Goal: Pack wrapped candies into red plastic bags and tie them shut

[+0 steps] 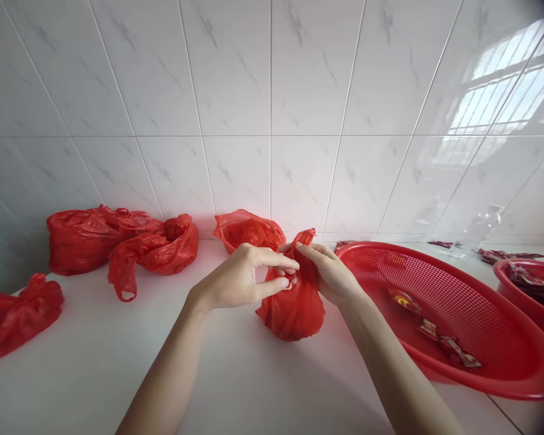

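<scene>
A red plastic bag (294,311) with a rounded, filled bottom stands on the white counter in front of me, its top gathered upward. My right hand (330,272) grips the gathered neck from the right, thumb near the top. From the left, my left hand (242,275) reaches across the front of the neck; its thumb and fingertips come together on the plastic, close to the right hand's fingertips. What fills the bag is hidden by the red film. Just behind the left hand sits another red plastic bag (249,231) with its mouth spread wide.
Several red bags (84,238) rest against the tiled wall at left, with another bag (22,314) at the left edge. A large red basket (435,266) holds a few wrapped packets on the right. Beyond it are a clear bottle (483,229) and a smaller red basket (526,266) of packets.
</scene>
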Motion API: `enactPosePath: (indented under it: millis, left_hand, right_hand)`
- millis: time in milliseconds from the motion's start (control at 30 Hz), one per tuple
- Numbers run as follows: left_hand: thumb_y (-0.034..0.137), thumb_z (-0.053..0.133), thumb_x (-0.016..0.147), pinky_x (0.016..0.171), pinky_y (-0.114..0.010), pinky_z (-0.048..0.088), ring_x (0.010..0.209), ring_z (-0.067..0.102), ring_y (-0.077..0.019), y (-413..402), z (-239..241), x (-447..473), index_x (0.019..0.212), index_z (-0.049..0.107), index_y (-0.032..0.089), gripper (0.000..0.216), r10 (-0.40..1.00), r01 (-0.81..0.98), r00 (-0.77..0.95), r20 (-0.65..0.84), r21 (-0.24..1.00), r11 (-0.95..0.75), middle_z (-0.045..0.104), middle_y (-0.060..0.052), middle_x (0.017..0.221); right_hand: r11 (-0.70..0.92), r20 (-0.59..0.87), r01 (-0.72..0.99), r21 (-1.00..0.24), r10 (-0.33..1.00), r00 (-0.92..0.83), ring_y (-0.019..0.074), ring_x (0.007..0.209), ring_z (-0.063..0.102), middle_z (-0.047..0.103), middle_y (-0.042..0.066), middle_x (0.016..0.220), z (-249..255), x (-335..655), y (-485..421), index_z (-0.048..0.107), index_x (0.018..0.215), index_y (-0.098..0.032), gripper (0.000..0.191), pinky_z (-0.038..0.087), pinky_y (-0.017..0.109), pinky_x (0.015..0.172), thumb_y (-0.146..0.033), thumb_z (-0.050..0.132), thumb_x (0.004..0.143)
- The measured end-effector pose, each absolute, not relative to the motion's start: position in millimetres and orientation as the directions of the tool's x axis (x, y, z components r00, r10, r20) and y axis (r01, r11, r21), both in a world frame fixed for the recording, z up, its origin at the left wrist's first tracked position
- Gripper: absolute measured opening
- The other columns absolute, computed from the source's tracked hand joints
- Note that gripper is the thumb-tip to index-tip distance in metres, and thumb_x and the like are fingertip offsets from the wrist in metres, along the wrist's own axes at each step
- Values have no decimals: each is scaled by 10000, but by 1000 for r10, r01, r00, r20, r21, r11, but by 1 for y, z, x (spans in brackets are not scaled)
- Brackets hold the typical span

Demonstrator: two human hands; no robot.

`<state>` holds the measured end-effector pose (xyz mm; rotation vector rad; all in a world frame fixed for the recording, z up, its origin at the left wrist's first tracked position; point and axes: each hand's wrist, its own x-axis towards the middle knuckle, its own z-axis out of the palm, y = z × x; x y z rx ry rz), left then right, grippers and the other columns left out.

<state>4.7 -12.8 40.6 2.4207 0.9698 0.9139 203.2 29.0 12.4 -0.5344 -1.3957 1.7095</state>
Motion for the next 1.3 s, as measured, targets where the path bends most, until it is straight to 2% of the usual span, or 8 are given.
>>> enactPosePath:
  millis: [167, 367, 500, 667, 833, 1033, 1200, 1300]
  left_hand:
    - [224, 716, 821, 886, -353, 533, 970, 651, -203, -7, 40, 7, 1038, 714, 255, 219, 729, 500, 437, 527, 532, -684, 694, -29, 1026]
    - [193, 793, 737, 1055, -455, 476, 1256, 548, -253, 4, 31, 9, 1455, 373, 358, 848, 792, 317, 438, 425, 751, -579, 504, -85, 1411]
    - [227, 798, 755, 1025, -484, 503, 1237, 577, -261, 11, 24, 8, 1534, 227, 415, 984, 802, 226, 540, 257, 873, -432, 489, -103, 1420]
    - [282, 750, 822, 1019, -493, 497, 1114, 650, -242, 16, 24, 11, 1490, 396, 349, 758, 834, 163, 501, 230, 922, -352, 594, -101, 1315]
    - [422, 618, 926, 1067, -413, 446, 1211, 595, -248, 22, 28, 16, 1217, 703, 277, 336, 789, 68, 551, 271, 928, -366, 693, -68, 1190]
    - [529, 602, 906, 839, -339, 531, 975, 674, -229, 29, 22, 17, 1022, 779, 204, 388, 897, 1, 410, 164, 984, -180, 733, -92, 1006]
    - [440, 695, 857, 872, -345, 517, 935, 669, -212, 31, 16, 26, 932, 780, 199, 266, 865, -136, 427, 263, 965, -226, 734, -66, 943]
    - [428, 715, 835, 834, -319, 507, 900, 671, -200, 36, 14, 26, 904, 749, 194, 246, 921, -207, 291, 261, 956, -206, 724, -48, 894]
  right_hand:
    - [5, 177, -295, -956, 810, -559, 140, 555, 595, 705, 44, 752, 17, 205, 26, 713, 958, -161, 333, 523, 289, 610, -474, 616, 907]
    - [99, 243, -273, -957, 787, -567, 140, 538, 611, 717, 50, 782, 19, 206, 20, 709, 991, -166, 335, 520, 295, 583, -475, 598, 927]
    - [316, 338, -132, -940, 791, -511, 153, 586, 624, 686, 27, 706, 21, 207, 14, 707, 905, -174, 336, 508, 289, 587, -479, 572, 943]
    - [628, 550, 137, -766, 750, -367, 163, 673, 619, 694, 29, 750, 21, 210, 13, 733, 895, -193, 285, 474, 276, 592, -399, 547, 962]
    - [662, 593, 166, -731, 736, -325, 274, 984, 678, 754, 61, 1002, 19, 211, 14, 724, 1174, -276, 291, 558, 367, 748, -364, 584, 935]
    - [695, 623, 84, -714, 686, -376, 239, 1310, 549, 640, 35, 1361, 14, 212, 21, 633, 1329, -296, 358, 466, 421, 1080, -333, 496, 1000]
    - [734, 635, 73, -675, 629, -448, 229, 1356, 508, 605, 22, 1408, 13, 214, 24, 644, 1309, -323, 342, 438, 439, 1117, -293, 533, 987]
    - [800, 694, 96, -592, 567, -444, 256, 1351, 513, 622, 26, 1387, 16, 218, 23, 720, 1182, -312, 279, 447, 475, 1102, -244, 588, 947]
